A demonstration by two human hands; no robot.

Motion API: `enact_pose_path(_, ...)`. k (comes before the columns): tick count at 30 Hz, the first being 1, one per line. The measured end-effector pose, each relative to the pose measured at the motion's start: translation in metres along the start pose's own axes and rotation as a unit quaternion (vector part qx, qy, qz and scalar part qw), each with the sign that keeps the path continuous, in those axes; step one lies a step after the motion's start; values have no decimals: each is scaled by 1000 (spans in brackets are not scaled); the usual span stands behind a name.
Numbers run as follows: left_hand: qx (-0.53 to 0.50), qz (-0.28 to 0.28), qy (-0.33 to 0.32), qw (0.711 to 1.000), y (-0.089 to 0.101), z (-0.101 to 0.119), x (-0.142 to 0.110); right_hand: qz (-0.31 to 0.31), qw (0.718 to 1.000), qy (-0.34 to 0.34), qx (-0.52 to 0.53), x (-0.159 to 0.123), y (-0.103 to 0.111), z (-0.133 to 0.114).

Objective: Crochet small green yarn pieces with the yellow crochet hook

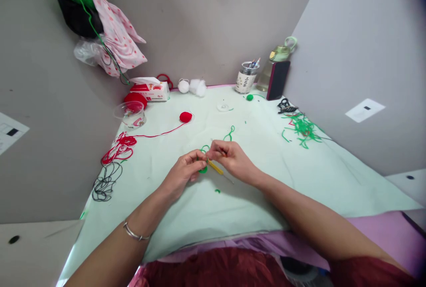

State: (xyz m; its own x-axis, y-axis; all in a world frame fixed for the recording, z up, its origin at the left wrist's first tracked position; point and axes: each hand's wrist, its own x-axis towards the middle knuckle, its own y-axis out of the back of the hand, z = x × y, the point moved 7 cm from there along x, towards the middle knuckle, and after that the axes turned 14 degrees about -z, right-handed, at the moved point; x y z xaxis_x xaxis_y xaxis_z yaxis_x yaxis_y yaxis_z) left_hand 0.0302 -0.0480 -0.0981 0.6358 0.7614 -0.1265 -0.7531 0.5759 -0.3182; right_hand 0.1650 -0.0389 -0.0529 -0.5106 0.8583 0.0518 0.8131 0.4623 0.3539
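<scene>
My left hand [183, 172] pinches a small green crocheted piece [203, 169] just above the pale green table cover [299, 180]. My right hand [231, 157] is closed on a yellow-handled crochet hook [216, 168], whose shaft slants down to the right past the fingers. The two hands meet at the green piece. A green yarn strand [229, 134] loops away from the work toward the back of the table. A silver bangle [135, 233] sits on my left wrist.
At the left lie red yarn [119, 148] and black yarn [105, 182], with a red crocheted ball [185, 117] and a plastic cup [131, 115] behind. A tissue box [150, 90], pen jar [246, 77], bottle [278, 63] and green scraps [302, 128] stand farther back.
</scene>
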Motion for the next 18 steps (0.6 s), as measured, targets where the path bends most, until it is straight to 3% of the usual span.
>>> enact_pose_path(4,-20,-30,10,999,-5,4,-2,-24,989,-30,143,5,4,12)
enact_pose_path(11,-27,-44,19,998,-6,0,-1,-36,989,-24,144,9,3,14)
enact_pose_path(18,-39,-26,-4,999,-6,1,0,-48,969,-59,234,6,-9,15)
